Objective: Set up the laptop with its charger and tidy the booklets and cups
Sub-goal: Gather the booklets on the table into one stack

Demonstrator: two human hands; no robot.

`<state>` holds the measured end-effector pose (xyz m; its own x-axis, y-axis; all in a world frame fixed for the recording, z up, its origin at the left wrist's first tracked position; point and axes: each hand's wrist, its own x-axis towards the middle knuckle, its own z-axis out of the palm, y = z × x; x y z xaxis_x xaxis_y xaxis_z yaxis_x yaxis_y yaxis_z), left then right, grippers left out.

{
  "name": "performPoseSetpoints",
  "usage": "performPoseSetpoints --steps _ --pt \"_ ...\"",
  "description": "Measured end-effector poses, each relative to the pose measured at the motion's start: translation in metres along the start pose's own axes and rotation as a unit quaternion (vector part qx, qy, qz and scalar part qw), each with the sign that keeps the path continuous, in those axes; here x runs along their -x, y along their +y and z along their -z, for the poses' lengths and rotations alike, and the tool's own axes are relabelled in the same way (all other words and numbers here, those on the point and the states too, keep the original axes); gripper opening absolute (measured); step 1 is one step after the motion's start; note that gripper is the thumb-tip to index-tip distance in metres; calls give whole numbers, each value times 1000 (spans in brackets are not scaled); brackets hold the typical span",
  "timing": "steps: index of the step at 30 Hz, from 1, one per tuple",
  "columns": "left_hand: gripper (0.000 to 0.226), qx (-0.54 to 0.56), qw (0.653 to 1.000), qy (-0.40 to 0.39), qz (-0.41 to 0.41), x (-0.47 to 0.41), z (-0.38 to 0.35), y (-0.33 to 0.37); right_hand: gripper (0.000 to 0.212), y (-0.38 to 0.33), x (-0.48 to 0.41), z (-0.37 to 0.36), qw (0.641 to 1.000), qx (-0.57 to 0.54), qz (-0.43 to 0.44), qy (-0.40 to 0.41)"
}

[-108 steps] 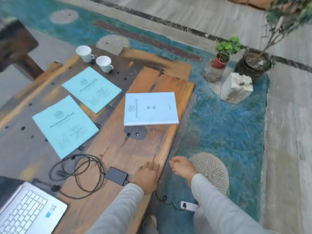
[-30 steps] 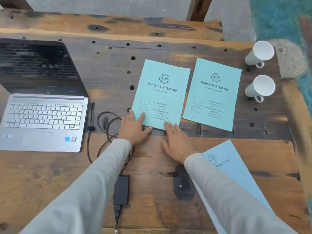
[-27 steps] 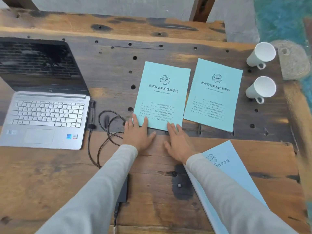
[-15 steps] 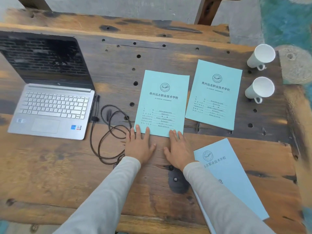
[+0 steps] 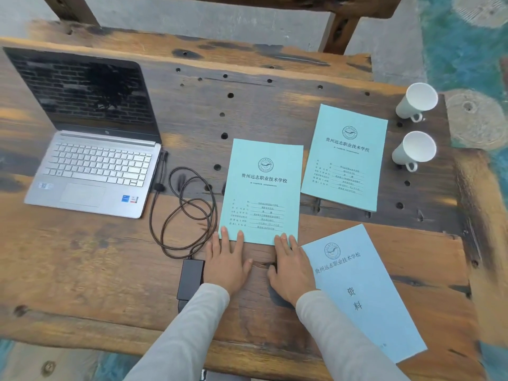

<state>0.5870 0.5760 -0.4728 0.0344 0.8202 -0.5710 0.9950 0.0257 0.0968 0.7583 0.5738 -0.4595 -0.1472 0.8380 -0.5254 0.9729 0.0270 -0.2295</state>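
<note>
step: tidying booklets | left hand (image 5: 226, 264) and right hand (image 5: 291, 270) lying flat, straight fingertips pressing near edge of middle teal booklet (image 5: 262, 188) just ahead | next, likely: sliding it toward second teal booklet (image 5: 346, 158), ahead-right of right hand

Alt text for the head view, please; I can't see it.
The person's left grip and right grip lie flat on the table, fingertips on the near edge of the middle teal booklet. An open laptop with its coiled charger cable sits to the left; another teal booklet, a blue booklet and two white cups sit to the right.
</note>
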Motion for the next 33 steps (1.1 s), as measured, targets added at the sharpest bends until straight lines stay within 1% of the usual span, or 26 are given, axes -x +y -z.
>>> performPoseSetpoints --steps 4,15,21,23,25,27,29,30,33 --pt "75 8 1000 -4 4 9 -7 0 77 -2 11 -6 1000 3 1 -12" --pt "74 35 999 -18 11 35 -20 1 77 -6 38 -20 1000 -15 -1 -19" --pt "78 46 999 -17 14 40 -25 1 74 1 39 -21 1000 -5 18 -17" --pt "81 54 998 -17 29 42 -25 4 73 6 38 -19 999 -36 26 -15" --pt "84 76 996 0 43 46 -26 14 73 16 39 -15 995 -91 33 -1" --pt "86 104 994 29 25 55 -29 32 71 36 41 -11 991 -130 30 27" --pt "83 158 986 51 -8 65 -32 55 69 64 46 -8 989 -138 4 54" --pt "81 188 980 56 -19 70 -34 66 69 79 48 -7 989 -136 -23 60" --pt "78 289 956 53 -5 83 -41 96 73 125 58 -6 985 -111 -116 57"
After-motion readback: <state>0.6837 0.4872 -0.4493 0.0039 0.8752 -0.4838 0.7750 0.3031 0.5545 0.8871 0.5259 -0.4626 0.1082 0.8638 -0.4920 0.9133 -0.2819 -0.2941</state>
